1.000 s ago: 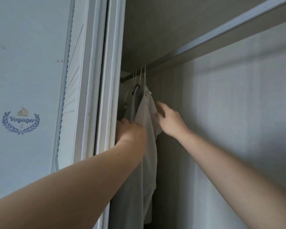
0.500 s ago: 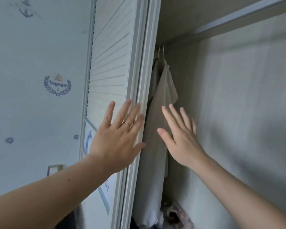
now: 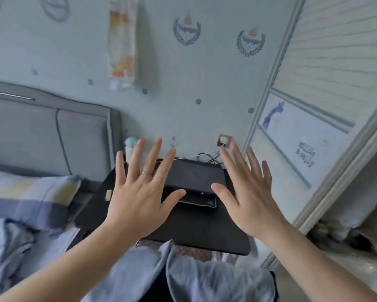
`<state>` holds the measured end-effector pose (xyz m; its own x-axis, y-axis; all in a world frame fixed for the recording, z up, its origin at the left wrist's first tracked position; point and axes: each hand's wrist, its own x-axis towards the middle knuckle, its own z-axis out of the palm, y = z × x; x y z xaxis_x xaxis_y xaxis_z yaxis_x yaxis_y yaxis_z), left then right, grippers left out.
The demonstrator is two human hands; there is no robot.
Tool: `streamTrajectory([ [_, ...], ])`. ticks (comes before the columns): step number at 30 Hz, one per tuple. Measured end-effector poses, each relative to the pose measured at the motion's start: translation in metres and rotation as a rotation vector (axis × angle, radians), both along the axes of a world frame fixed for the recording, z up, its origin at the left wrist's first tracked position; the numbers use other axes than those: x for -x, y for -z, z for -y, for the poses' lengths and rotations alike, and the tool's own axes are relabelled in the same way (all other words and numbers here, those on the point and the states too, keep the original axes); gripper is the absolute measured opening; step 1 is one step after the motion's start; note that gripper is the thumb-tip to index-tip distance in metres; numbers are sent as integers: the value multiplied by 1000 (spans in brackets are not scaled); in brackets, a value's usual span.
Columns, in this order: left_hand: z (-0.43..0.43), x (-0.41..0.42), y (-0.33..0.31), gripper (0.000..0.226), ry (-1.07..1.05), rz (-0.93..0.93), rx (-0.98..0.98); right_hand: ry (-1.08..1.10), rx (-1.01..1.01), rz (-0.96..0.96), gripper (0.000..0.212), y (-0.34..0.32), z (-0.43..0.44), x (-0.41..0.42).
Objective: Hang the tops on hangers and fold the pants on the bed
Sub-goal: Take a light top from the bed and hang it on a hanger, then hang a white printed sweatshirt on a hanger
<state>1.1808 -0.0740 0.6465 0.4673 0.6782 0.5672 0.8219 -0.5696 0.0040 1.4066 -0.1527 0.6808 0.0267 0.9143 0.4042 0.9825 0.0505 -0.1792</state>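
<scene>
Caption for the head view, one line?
Left hand and right hand spread open and empty before a black desk beside the bed.

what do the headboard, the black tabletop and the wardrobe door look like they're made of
Headboard: likely grey woven fabric over padding; piped seams divide it into soft panels.
Black tabletop: probably matte laminate or a mat; flat, dark, with little glare.
Wardrobe door: painted wood or board, whitish, with moulded louvre slats; the blur leaves it open.
</scene>
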Motion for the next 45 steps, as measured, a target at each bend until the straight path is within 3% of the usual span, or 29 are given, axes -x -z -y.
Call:
streamTrajectory([
  [7, 54, 202, 80, 82, -407, 31, 338, -383, 192, -126, 72, 83, -31, 200],
  [15, 131, 369, 160, 80, -829, 148, 554, -712, 429, -177, 71, 162, -46, 386],
  [30, 124, 549, 231, 89, -1343, 353, 819, -1068, 784, 99, 76, 245, -169, 619],
  [37, 124, 614, 248, 82, -1566, 523, 853, -1265, 835, 218, 81, 266, -212, 736],
  [45, 167, 678, 261, 75, -1748, 657, 826, -1434, 846, 309, 75, 276, -191, 847],
])
